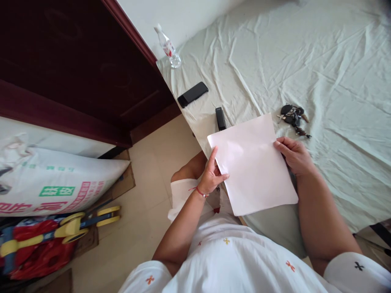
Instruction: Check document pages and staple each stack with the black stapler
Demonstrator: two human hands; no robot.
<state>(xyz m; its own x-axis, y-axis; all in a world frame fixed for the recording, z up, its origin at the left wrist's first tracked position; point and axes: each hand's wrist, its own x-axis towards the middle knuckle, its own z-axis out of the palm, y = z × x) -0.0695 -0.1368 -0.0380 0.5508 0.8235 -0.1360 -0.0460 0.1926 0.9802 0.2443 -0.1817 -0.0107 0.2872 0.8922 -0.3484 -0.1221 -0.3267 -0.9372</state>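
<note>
A blank white sheet of paper (253, 162) is held over the near edge of a bed covered with a pale green sheet (320, 69). My left hand (212, 177) pinches the paper's left edge, thumb on top, with a red string at the wrist. My right hand (293, 154) grips the right edge, fingers curled over it. Just beyond the paper's far corner lies a small black stapler (220, 118). A bunch of keys (293, 116) rests on the bed close to my right hand.
A black phone (192, 94) and a plastic water bottle (167, 45) lie at the bed's far left corner. A dark wooden door (76, 69) stands to the left. On the tiled floor are a large printed sack (58, 183) and a red and yellow toy (61, 236).
</note>
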